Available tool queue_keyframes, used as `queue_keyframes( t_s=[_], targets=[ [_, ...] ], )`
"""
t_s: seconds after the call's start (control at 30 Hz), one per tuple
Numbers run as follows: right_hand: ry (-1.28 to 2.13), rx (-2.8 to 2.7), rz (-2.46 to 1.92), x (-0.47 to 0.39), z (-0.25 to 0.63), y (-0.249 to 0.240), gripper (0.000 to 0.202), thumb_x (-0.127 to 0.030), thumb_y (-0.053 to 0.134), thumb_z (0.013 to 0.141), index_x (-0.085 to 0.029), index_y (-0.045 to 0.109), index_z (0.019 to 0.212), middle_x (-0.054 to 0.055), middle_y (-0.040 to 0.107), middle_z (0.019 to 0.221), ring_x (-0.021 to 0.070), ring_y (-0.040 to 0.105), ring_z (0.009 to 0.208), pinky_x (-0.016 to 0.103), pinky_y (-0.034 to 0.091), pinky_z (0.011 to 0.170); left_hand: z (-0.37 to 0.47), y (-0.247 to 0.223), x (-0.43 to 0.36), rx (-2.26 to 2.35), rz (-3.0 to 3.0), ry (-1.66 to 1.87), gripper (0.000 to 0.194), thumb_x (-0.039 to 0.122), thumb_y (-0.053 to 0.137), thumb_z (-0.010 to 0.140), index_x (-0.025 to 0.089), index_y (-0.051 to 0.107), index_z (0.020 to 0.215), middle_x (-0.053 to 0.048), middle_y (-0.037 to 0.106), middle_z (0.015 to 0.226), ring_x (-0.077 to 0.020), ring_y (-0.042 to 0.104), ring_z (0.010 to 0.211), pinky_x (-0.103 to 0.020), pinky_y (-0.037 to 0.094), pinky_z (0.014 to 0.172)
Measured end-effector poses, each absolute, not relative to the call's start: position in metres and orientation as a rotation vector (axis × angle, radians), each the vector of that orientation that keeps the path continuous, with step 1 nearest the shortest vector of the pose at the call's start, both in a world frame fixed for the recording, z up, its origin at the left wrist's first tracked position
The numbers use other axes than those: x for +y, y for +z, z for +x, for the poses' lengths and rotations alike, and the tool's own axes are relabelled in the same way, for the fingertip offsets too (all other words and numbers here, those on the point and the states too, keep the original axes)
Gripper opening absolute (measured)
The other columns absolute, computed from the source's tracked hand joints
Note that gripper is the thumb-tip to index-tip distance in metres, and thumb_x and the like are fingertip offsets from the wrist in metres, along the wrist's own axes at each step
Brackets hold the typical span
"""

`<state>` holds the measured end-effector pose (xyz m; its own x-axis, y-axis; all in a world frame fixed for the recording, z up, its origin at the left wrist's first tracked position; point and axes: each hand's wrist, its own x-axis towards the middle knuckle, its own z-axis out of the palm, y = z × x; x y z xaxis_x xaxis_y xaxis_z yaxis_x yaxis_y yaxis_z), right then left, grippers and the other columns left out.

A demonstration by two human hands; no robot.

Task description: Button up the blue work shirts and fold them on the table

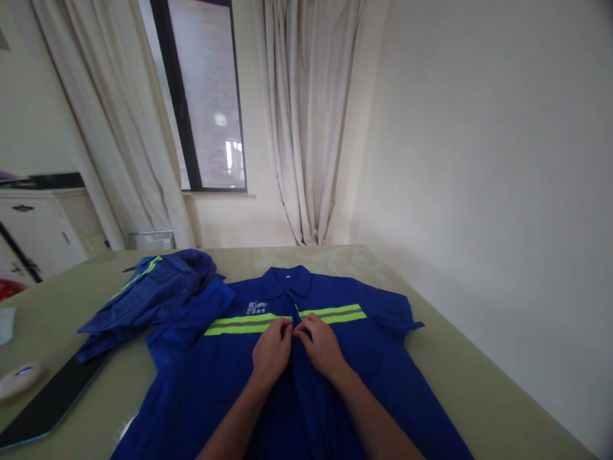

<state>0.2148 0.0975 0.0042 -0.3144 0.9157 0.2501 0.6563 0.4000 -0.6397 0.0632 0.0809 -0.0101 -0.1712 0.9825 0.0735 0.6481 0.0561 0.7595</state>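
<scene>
A blue work shirt (383, 345) with a yellow-green reflective chest band lies spread front side up, its collar pointing away from me. At the band, my left hand (274, 348) pinches the front placket, fingers closed on the cloth. Just to the right, my right hand (320, 342) pinches the placket's other edge, thumb and fingertips together. The two sets of fingertips nearly meet at the shirt's middle line. Whether a button is between them is too small to tell. A white printed logo (257, 308) shows on the chest, above the band.
A crumpled blue garment (158, 294) with a reflective stripe lies at the left, partly over a dark flat panel (52, 396). A pale rounded device (20, 380) sits at the table's left edge. The table (460, 377) borders a white wall on the right; curtains (311, 128) hang behind.
</scene>
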Motion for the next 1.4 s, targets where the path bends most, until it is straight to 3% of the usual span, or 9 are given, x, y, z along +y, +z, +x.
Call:
queue_keyframes(
  t_s=[0.33,0.47,0.63,0.83,0.93,1.03,1.13,1.2,1.4],
  targets=[
    [0.599,-1.872,-1.318,0.102,0.215,0.001,0.022,-0.033,0.065,0.091,-0.020,0.072,0.074,0.002,0.070,0.083,0.0174,0.064,0.079,0.026,0.045,0.075,0.061,-0.010,0.088,1.570,1.773,1.179,0.030,0.032,0.042,0.097,0.019,0.069,0.100,-0.007,0.076,0.101,-0.0206,0.070,0.096,-0.032,0.055,0.088],
    [0.609,-1.780,-1.343,0.105,0.218,-0.001,0.016,-0.033,0.064,0.088,-0.019,0.070,0.083,0.002,0.070,0.082,0.0187,0.065,0.078,0.026,0.046,0.073,0.063,-0.006,0.078,1.603,1.880,1.132,0.034,0.023,0.041,0.095,0.019,0.071,0.110,-0.011,0.075,0.114,-0.0238,0.067,0.111,-0.040,0.049,0.103],
    [0.513,-1.792,-1.491,0.102,0.219,0.002,0.036,-0.016,0.047,0.088,-0.021,0.063,0.120,0.003,0.072,0.100,0.0179,0.067,0.086,0.026,0.048,0.079,0.074,-0.003,0.053,1.653,2.284,0.669,0.051,0.030,0.051,0.092,0.022,0.057,0.142,-0.010,0.046,0.159,-0.0301,0.030,0.153,-0.051,0.018,0.126],
    [0.454,-2.018,-1.624,0.100,0.212,0.019,0.012,-0.027,0.062,0.088,-0.023,0.071,0.095,0.004,0.072,0.098,0.0209,0.069,0.093,0.029,0.047,0.081,0.080,-0.013,0.018,1.629,2.459,0.344,0.066,0.030,0.048,0.092,0.024,0.037,0.157,-0.009,0.030,0.167,-0.0326,0.016,0.157,-0.054,0.012,0.127],
    [0.393,-2.093,-1.619,0.100,0.202,0.019,0.022,-0.026,0.070,0.084,-0.028,0.070,0.106,0.003,0.066,0.113,0.0202,0.068,0.096,0.028,0.046,0.078,0.079,-0.017,-0.003,1.601,2.435,0.368,0.062,0.025,0.048,0.091,0.030,0.046,0.152,-0.006,0.037,0.164,-0.0335,0.022,0.155,-0.054,0.014,0.127],
    [0.370,-2.101,-1.607,0.099,0.193,0.010,0.013,-0.027,0.062,0.092,-0.028,0.072,0.101,0.002,0.065,0.112,0.0181,0.067,0.096,0.026,0.045,0.076,0.075,-0.009,-0.012,1.604,2.384,0.405,0.048,0.022,0.046,0.091,0.032,0.066,0.133,-0.005,0.055,0.152,-0.0313,0.045,0.143,-0.047,0.029,0.121],
    [0.426,-2.050,-1.553,0.100,0.192,0.002,0.015,-0.028,0.058,0.096,-0.026,0.073,0.095,0.002,0.068,0.105,0.0172,0.068,0.094,0.025,0.045,0.077,0.069,0.011,0.004,1.763,2.208,0.493,0.033,0.021,0.046,0.088,0.029,0.076,0.100,-0.007,0.075,0.118,-0.0276,0.067,0.112,-0.040,0.046,0.100],
    [0.488,-2.003,-1.508,0.101,0.195,0.001,0.015,-0.026,0.060,0.095,-0.025,0.074,0.092,0.002,0.069,0.102,0.0173,0.067,0.094,0.025,0.045,0.079,0.067,0.022,0.027,1.909,2.025,0.571,0.027,0.022,0.046,0.089,0.027,0.073,0.087,-0.006,0.078,0.097,-0.0262,0.070,0.096,-0.038,0.048,0.089],
    [0.517,-1.942,-1.496,0.105,0.202,0.000,0.016,-0.022,0.059,0.094,-0.023,0.074,0.092,0.004,0.070,0.103,0.0182,0.068,0.095,0.025,0.046,0.082,0.069,0.015,0.083,2.022,1.789,0.814,0.021,0.033,0.045,0.097,0.024,0.064,0.104,-0.004,0.073,0.109,-0.0212,0.068,0.098,-0.030,0.046,0.079]
  ],
)
